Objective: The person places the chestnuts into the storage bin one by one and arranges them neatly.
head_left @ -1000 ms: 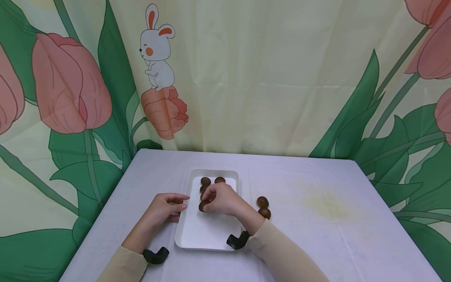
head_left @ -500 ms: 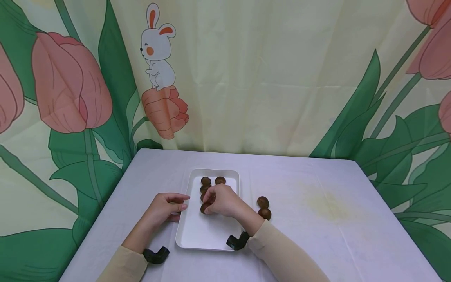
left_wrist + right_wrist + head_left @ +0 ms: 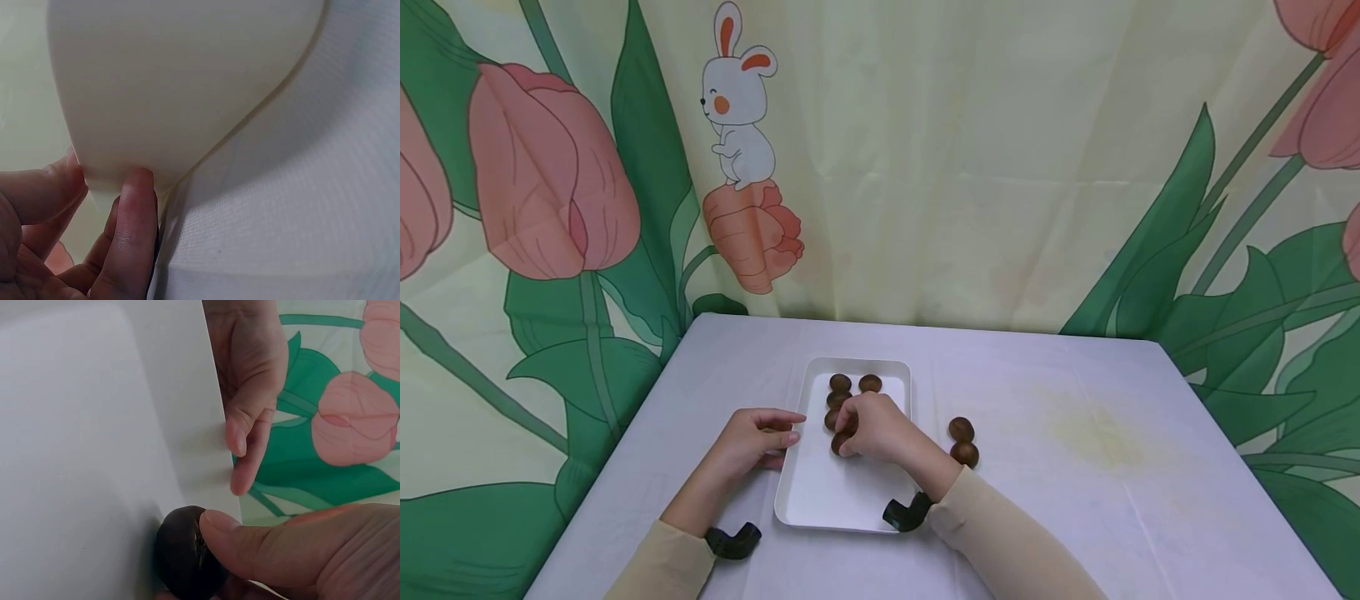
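The held chestnut (a brown, rounded thing that at least looks like a chestnut) is at the lower end of a column inside the white tray, just below the centre of the head frame. The right hand has it pinched, thumb curled onto its side near a rough, pale split that shows at the bottom of the right wrist frame; the opposing fingertips are mostly hidden. The left hand is loosely spread at the tray's left edge, fingers touching the outer wall and gripping nothing that shows.

Above the held piece, a column of chestnuts runs up the tray's left half, with one lone chestnut to its right near the top rim. Two loose chestnuts sit together on the worktop, right of the tray.

Each piece is probably light and firm, its smooth skin a little slippery and its round form apt to roll if nudged or let go off balance. The best hold is likely thumb against fingertips across the widest part, clear of the split, where the shell may chip. The tray looks light and stiff, easily steadied by its rim.
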The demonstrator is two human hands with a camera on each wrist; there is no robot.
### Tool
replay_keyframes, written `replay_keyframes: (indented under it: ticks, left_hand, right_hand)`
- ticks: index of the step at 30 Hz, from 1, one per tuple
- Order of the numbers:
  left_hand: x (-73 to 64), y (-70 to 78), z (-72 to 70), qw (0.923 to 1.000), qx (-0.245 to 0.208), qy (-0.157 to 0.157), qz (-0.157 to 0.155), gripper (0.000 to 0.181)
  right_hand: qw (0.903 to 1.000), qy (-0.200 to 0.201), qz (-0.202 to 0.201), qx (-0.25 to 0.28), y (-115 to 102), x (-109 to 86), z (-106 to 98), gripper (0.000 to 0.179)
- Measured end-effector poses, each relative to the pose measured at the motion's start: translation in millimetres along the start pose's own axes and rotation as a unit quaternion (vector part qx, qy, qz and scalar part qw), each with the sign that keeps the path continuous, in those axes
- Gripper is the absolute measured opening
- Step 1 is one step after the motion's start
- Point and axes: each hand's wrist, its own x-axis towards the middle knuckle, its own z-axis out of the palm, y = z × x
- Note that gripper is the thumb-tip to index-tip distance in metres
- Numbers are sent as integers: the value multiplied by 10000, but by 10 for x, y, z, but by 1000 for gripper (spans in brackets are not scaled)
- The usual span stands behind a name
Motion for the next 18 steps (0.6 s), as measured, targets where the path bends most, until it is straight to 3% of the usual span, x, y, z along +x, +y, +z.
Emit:
replay_keyframes:
  ticks: [18]
  left_hand:
    - [-11, 12, -5, 10000, -76, -41, -36, 36]
  right_hand:
    - [9999, -109, -20, -8, -21, -18, -23, 28]
